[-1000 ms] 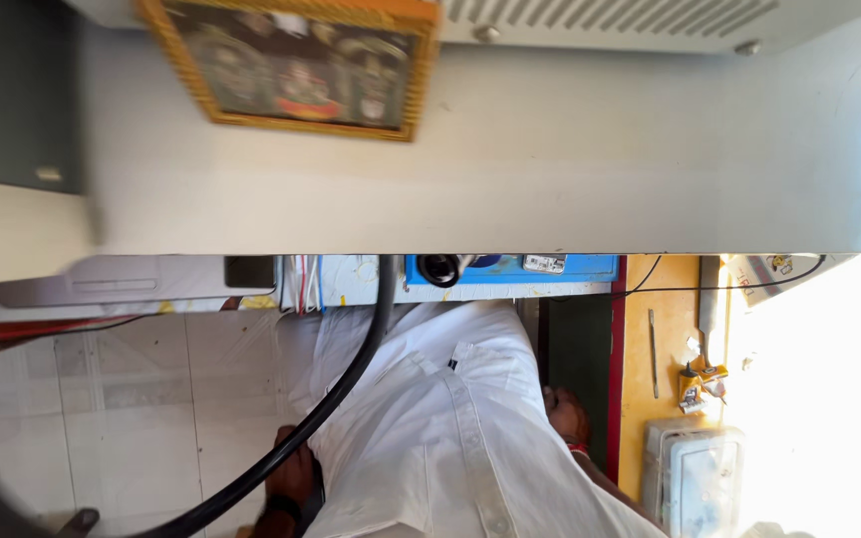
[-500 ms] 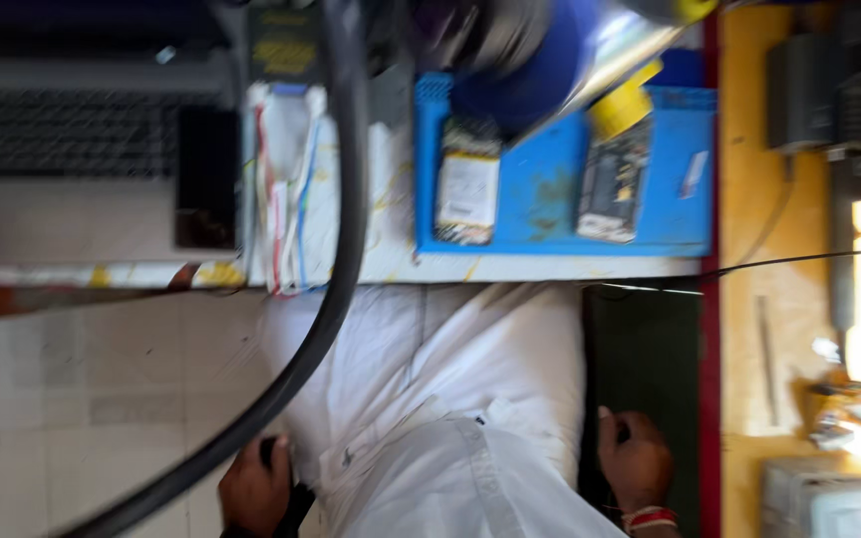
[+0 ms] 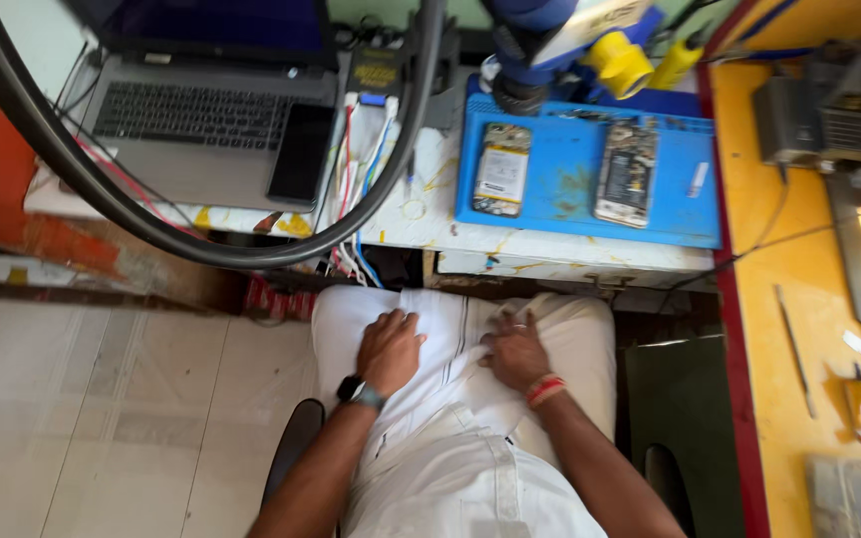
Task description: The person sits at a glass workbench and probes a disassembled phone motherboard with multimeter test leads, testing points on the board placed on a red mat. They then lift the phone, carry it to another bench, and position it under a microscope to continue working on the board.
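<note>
My left hand (image 3: 389,349) rests flat on my lap, fingers spread over white cloth (image 3: 455,329), a dark watch on the wrist. My right hand (image 3: 513,351) lies beside it on the same cloth, palm down, with a red band on the wrist and a ring on one finger. Neither hand holds anything. Ahead on the workbench lies a blue mat (image 3: 565,189) with two opened phones: one showing its battery (image 3: 502,168), the other showing its board (image 3: 627,173). A blue and yellow microscope head (image 3: 575,35) hangs above the mat.
A grey laptop (image 3: 201,125) with a dark phone (image 3: 300,154) on its palm rest sits at the left of the bench. A thick black cable (image 3: 132,214) loops across it. Coloured wires (image 3: 361,149) hang off the bench edge. A yellow side counter (image 3: 799,299) holds tools and a grey device (image 3: 817,105).
The view has swung down from the wall and picture to the bench and my lap. Both hands have come in from my sides onto the white cloth on my thighs.
</note>
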Demonstrator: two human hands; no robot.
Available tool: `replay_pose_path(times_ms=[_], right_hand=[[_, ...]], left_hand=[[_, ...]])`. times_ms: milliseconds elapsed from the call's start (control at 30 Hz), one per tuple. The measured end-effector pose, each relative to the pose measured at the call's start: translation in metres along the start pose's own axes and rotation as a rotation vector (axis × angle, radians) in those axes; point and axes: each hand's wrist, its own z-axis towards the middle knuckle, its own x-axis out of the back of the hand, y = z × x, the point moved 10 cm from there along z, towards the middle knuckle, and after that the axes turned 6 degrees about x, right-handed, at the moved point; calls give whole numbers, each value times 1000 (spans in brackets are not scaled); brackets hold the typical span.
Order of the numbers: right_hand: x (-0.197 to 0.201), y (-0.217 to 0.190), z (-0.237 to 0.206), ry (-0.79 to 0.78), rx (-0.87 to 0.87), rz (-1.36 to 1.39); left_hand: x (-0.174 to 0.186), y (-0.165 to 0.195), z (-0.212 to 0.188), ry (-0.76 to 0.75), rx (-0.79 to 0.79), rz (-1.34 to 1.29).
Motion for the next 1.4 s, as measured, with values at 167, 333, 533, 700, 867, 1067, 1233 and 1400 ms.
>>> replay_pose_path(times_ms=[167, 333, 533, 700, 867, 1067, 1233, 1400], right_hand=[[23, 18, -24, 93, -154, 266], [34, 37, -63, 300, -77, 431], [30, 42, -96, 397, 100, 679], [62, 77, -92, 710, -97, 450], [109, 103, -62, 891, -258, -5], [142, 167, -23, 848, -549, -154], [123, 197, -9, 681, -669, -129], [119, 194, -12, 734, -653, -188]], left_hand=[[-22, 62, 28, -69, -180, 22], [-77, 74, 14, -440, -151, 75], [-73, 68, -8, -397, -143, 49], [-62, 57, -11, -434, -171, 0], [-10, 72, 27, -176, -320, -416], [81, 78, 126, 497, -228, -435], [63, 88, 184, 343, 15, -171], [51, 99, 169, 452, 64, 32]])
